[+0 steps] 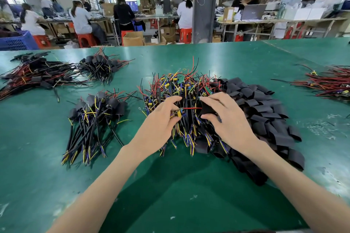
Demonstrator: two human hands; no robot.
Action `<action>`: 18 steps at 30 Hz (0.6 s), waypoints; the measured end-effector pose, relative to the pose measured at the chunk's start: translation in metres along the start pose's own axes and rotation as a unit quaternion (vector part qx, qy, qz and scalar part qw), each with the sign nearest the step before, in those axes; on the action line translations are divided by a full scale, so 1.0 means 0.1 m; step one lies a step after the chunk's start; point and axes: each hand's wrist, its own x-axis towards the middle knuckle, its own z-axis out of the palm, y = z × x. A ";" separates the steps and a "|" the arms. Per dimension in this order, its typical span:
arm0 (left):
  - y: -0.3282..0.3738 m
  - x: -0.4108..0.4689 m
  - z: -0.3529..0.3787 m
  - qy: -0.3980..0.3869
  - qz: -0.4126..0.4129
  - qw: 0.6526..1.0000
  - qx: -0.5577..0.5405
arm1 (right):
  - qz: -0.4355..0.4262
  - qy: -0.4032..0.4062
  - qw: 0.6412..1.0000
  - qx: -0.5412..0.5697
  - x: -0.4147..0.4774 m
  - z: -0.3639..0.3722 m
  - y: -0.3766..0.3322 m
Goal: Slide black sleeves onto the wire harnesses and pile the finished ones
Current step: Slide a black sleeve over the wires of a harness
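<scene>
My left hand (161,123) pinches a wire harness (179,112) by its small yellow-and-blue component end. A red wire (191,108) runs from it into a black sleeve (207,108) that my right hand (227,119) grips. Both hands hover over a heap of unsleeved harnesses (180,89) at the table's middle. A spread of loose black sleeves (265,111) lies just to the right of it. A pile of sleeved harnesses (96,115) lies to the left.
The green table (170,185) also carries more sleeved harness piles at the far left (37,75) and back (102,66), and a red-wired bundle (327,83) at the right edge. Beyond the table, several people work at benches.
</scene>
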 end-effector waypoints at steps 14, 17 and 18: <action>0.13 -0.02 0.05 0.101 0.087 0.991 0.010 | -0.034 0.003 0.999 0.038 -0.02 0.00 -0.11; 0.13 -0.02 0.06 0.116 0.088 0.989 0.010 | -0.048 0.001 0.998 0.031 -0.01 -0.03 -0.13; 0.14 -0.02 0.06 0.120 0.086 0.989 0.012 | -0.047 0.000 0.998 0.032 -0.01 -0.03 -0.14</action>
